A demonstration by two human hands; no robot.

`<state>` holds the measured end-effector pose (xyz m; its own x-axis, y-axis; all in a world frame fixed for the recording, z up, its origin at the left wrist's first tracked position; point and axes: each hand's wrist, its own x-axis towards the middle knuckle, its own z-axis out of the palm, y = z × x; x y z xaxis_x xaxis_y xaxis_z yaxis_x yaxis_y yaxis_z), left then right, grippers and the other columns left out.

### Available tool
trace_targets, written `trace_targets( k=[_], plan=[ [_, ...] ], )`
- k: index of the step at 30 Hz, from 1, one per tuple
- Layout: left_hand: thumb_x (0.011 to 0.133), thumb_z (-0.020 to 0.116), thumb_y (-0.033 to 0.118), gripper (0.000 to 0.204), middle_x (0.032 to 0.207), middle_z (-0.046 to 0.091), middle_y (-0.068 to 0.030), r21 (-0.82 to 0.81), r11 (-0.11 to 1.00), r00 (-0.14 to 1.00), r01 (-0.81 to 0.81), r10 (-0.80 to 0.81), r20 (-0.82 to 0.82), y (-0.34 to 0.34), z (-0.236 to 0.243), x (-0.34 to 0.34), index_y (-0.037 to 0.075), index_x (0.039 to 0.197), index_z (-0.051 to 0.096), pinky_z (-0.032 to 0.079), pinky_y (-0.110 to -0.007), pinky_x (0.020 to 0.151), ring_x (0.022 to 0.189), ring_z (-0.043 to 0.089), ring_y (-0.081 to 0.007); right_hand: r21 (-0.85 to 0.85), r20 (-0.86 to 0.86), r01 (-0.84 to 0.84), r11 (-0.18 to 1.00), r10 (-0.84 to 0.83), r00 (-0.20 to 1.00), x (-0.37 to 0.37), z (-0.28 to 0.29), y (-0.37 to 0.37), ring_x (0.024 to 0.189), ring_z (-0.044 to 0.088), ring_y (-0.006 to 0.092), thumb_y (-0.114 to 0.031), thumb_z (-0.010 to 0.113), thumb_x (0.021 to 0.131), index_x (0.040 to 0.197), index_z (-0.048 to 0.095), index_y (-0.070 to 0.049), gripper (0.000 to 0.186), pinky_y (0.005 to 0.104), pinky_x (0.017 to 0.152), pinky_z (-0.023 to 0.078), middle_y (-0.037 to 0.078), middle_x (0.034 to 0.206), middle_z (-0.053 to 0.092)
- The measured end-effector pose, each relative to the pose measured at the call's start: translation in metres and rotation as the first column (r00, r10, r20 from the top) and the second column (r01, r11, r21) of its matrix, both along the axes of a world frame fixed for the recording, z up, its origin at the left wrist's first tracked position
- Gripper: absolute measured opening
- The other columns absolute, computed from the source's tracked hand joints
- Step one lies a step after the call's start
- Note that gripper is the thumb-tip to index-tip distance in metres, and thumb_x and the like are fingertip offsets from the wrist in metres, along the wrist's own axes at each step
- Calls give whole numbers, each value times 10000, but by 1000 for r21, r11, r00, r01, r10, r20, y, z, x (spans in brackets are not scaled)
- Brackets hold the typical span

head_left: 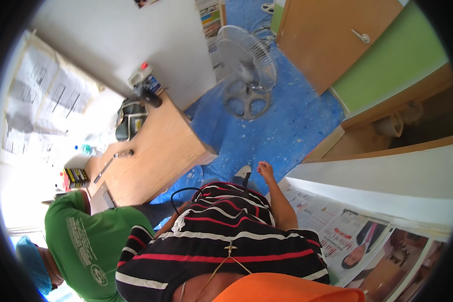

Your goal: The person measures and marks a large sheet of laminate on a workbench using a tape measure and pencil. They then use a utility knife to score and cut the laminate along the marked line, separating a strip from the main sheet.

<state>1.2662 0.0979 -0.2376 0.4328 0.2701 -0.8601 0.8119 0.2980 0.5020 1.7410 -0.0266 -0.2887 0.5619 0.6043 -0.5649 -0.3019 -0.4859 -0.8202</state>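
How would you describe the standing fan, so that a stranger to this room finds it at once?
Start from the blue floor at the top middle, between the wooden table and the brown door. The standing fan is there, with a round wire cage and a round spoked base. Nothing else nearby is a grey wire circle.

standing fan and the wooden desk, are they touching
Apart. The head view shows the standing fan on the blue floor, with a strip of bare floor between its round base and the wooden desk.
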Motion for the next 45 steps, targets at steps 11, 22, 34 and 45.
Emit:
trace_targets(
  k=[11, 22, 34, 45],
  plan=[
    [908, 626, 410, 442, 1116, 690, -62, 742, 380, 416, 553, -897, 150, 210, -56, 270, 134, 1253, 646, 543, -343, 743, 931, 651, -155, 14, -259, 358, 934, -343, 903, 181, 35, 6, 457, 445, 59, -220, 668, 941, 1065, 676, -83, 184, 222, 381, 316, -13, 633, 534],
    [887, 645, 393, 470, 1133, 702, -116, -33, 988, 986, 152, -149, 80, 198, -23, 496, 107, 1260, 638, 527, -375, 858, 1009, 661, -229, -226, -82, 183, 957, -206, 975, 401, 18, 40, 498, 496, 94, -240, 714, 878, 961, 696, -40, 217, 253, 419, 362, 21, 645, 587],
    [858, 669, 369, 472, 1125, 702, -135, -9, 986, 979, -168, 168, 116, 183, -8, 699, 92, 1239, 644, 520, -385, 873, 1022, 661, -253, -346, -51, 55, 937, -78, 996, 695, -34, 46, 459, 520, 146, -258, 656, 900, 813, 652, -61, 215, 295, 403, 392, 47, 613, 588],
    [830, 690, 346, 474, 1119, 701, -152, 8, 916, 902, -401, 393, 178, 219, 5, 846, 77, 1219, 650, 513, -395, 888, 1034, 660, -276, -32, -34, -277, 960, 276, 961, 850, 41, 350, 540, 553, 88, -314, 653, 954, 1050, 640, -87, 247, 227, 449, 418, 15, 689, 616]
  ],
)
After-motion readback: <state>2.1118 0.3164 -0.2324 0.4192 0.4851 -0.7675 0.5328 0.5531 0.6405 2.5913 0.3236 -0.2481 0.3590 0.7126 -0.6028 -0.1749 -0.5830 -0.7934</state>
